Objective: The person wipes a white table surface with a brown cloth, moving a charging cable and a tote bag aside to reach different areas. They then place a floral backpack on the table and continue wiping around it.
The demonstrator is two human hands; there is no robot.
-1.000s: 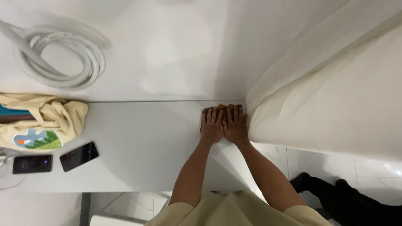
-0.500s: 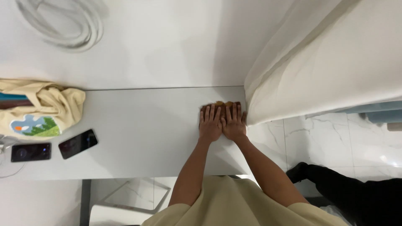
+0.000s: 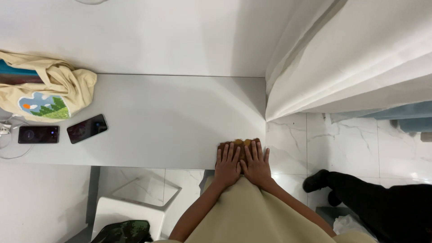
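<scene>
A brown cloth (image 3: 238, 145), possibly a rag, is pressed flat under both hands, left hand (image 3: 227, 165) and right hand (image 3: 256, 164), fingers spread, at the desk (image 3: 171, 121) edge, five o'clock; wiping seems underway, calling for a steady stroke

Long white matte surface (image 3: 171, 117): cream cloth bag (image 3: 45, 92) at left end, two black smartphones (image 3: 87, 128) (image 3: 38, 134) just below the bag, brown cloth (image 3: 238, 145) at the surface's right front corner.

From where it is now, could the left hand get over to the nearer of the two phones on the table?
Probably yes. The left hand lies flat on a brown cloth at the table's near right corner; only bare tabletop separates it from the dark phone. It looks like a long stretch, though.
</scene>
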